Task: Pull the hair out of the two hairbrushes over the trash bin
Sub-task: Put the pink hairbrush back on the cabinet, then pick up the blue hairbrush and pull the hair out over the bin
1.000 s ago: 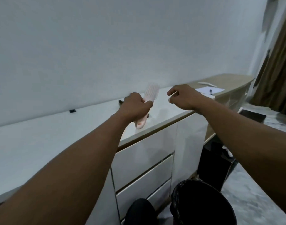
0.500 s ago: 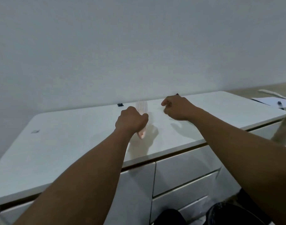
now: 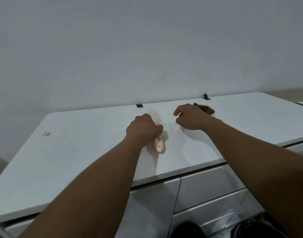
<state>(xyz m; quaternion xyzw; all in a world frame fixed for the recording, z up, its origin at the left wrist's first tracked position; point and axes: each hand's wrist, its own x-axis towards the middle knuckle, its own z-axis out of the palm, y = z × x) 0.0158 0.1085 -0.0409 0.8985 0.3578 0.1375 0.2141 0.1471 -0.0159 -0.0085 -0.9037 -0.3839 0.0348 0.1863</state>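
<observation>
Half the pink hairbrush (image 3: 155, 127) hides inside the left hand (image 3: 144, 128).

The white top (image 3: 82, 152) lies bare left of the left hand (image 3: 144, 128); a brown brush (image 3: 207, 109) sits behind the right hand (image 3: 190, 117).

Arms: two, both bare from the picture's lower edge up to the wrists; no sleeve shows.
Left hand (image 3: 144, 128): bare, no glove, ring or watch showing.
Right hand (image 3: 190, 118): bare, wrist plain, no band.
Clothing: a dark rounded shape at the bottom edge, too cropped to tell.
</observation>
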